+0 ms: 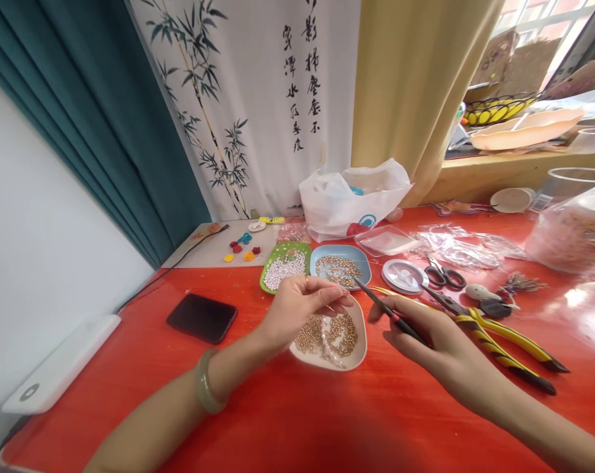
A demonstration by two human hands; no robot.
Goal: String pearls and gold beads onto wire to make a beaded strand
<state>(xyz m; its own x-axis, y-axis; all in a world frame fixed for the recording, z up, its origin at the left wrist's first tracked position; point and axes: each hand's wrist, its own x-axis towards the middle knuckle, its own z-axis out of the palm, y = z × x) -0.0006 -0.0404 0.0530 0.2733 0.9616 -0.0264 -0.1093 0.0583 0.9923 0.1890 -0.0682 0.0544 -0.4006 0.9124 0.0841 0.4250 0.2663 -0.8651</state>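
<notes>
My left hand (302, 305) is closed in a pinch above the white dish (360, 351). From its fingertips a strand of clear pinkish beads (327, 341) hangs down into the dish, over small gold beads (307, 336). My right hand (425, 328) is closed around a slim black pointed tool (383, 305) with a red band, which looks like tweezers. The tool's tip points left, towards my left fingertips and apart from them. A fine thread shows faintly near the right fingers. Behind the hands, a green dish (265, 279) holds white pearl beads (284, 268) and a blue dish (366, 259) holds gold beads.
Right of my right hand lie yellow-black pliers (499, 341), black-handled scissors (444, 274) and a round clear-lidded container (404, 276). A phone (201, 318) rests at the left. At the back stand a white plastic bag (347, 200) and clear packets (455, 246).
</notes>
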